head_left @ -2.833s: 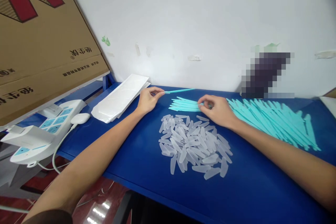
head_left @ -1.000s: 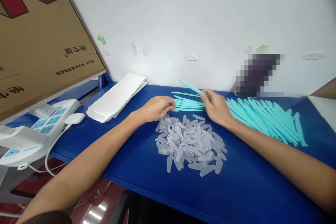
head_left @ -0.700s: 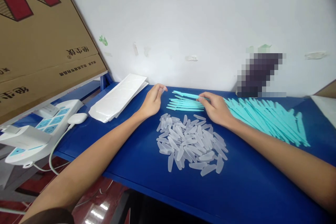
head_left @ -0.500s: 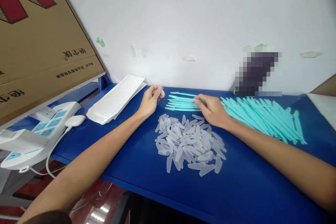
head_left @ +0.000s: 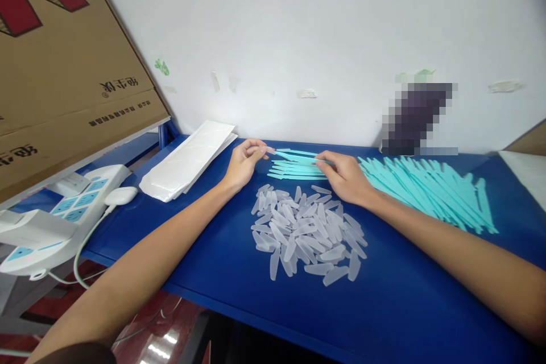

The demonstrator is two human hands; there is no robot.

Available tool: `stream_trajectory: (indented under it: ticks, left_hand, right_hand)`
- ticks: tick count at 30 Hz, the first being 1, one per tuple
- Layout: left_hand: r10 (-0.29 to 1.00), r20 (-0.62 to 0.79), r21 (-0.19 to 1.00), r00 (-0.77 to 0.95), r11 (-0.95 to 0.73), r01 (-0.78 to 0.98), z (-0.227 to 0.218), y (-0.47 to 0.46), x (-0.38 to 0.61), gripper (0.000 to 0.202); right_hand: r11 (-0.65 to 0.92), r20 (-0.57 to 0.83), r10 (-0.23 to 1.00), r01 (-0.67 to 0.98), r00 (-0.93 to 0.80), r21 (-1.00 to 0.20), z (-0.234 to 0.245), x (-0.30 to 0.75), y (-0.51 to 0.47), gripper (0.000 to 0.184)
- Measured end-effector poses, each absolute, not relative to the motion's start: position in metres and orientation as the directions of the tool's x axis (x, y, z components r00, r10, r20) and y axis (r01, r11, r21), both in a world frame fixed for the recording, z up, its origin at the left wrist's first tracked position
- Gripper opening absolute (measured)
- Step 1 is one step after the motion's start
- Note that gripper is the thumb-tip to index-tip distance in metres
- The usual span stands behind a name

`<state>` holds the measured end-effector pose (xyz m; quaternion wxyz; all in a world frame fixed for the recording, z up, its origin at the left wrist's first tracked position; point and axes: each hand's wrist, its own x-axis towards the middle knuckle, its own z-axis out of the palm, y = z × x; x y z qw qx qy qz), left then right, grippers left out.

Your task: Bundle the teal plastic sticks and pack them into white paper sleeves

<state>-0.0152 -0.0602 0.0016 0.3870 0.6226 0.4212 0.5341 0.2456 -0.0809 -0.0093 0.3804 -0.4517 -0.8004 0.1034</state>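
My left hand (head_left: 244, 160) pinches a small translucent cap (head_left: 269, 150) at its fingertips. My right hand (head_left: 346, 177) pinches the handle of a teal plastic stick (head_left: 294, 156), whose tip meets the cap. Both hands hover over a small row of teal sticks (head_left: 296, 172) laid side by side on the blue table (head_left: 239, 250). A heap of translucent caps (head_left: 305, 231) lies just in front of the hands. A large pile of teal sticks (head_left: 430, 190) spreads out to the right, behind my right forearm.
A stack of white flat bags (head_left: 190, 159) lies at the back left. Off the table's left edge are white power strips (head_left: 55, 219) with a plug and cable (head_left: 120, 195). A big cardboard box (head_left: 63, 68) leans at left. The white wall (head_left: 324, 40) bounds the back.
My left hand took a cap from the heap and brought it up. My right hand lifted a teal stick, then lowered it level until its tip met the cap.
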Motion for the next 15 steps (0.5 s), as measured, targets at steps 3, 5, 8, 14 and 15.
stream_trajectory:
  ticks: [3, 5, 8, 14, 15]
  left_hand:
    - [0.933, 0.346, 0.934, 0.1, -0.353, 0.064, -0.0009, -0.0605, -0.0136, 0.027]
    - [0.929, 0.342, 0.936, 0.138, -0.351, 0.041, -0.0036, -0.0615, -0.0116, 0.03]
    - [0.922, 0.336, 0.929, 0.195, -0.358, 0.096, -0.0055, -0.0637, -0.0095, 0.03]
    - [0.868, 0.448, 0.725, 0.215, -0.494, 0.481, 0.0011, -0.0641, -0.0151, 0.018]
    - [0.854, 0.472, 0.686, 0.217, -0.511, 0.517, 0.0018, -0.0639, -0.016, 0.016]
  right_hand:
    - [0.584, 0.507, 0.798, 0.629, -0.326, -0.513, -0.0094, 0.2461, -0.081, 0.031]
    - [0.601, 0.507, 0.788, 0.614, -0.349, -0.512, -0.0095, 0.2465, -0.081, 0.03]
    - [0.618, 0.524, 0.774, 0.607, -0.356, -0.5, -0.0102, 0.2469, -0.0804, 0.03]
    - [0.591, 0.535, 0.786, 0.634, -0.31, -0.499, -0.0136, 0.2448, -0.0785, 0.027]
    - [0.576, 0.538, 0.792, 0.647, -0.289, -0.499, -0.0136, 0.2445, -0.0789, 0.026]
